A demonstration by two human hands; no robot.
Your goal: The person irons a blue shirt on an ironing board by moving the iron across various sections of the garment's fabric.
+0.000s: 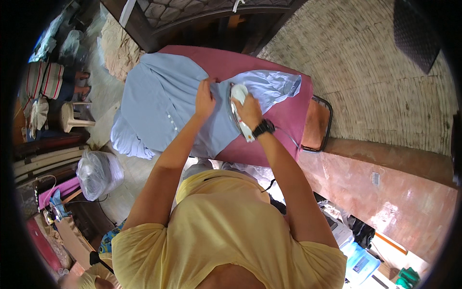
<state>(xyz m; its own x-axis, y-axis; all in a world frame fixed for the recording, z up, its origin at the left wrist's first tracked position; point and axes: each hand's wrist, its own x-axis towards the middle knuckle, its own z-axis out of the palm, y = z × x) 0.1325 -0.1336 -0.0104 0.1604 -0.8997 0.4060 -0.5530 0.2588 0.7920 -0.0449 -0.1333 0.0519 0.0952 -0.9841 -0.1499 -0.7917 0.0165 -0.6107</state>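
Observation:
A light blue-grey buttoned shirt [156,98] is spread over a maroon-covered ironing board [284,118]. The fingers of my left hand [205,100] are bent and closed on the shirt's cloth near its upper edge; their tips are partly hidden. My right hand [249,111], with a black watch at the wrist, grips a white clothes iron [239,91]. The iron lies on the shirt's right part, just right of my left hand. Beyond it, a paler, creased part of cloth [272,84] with a cuff-like end reaches toward the board's right side.
A cord [288,137] runs right from near the iron. The board's black metal frame end [329,123] sticks out at right. A dark lattice gate [202,24] stands behind. At left are pale cloth [120,45], a plastic stool [72,117] and a plastic-wrapped bundle [98,176].

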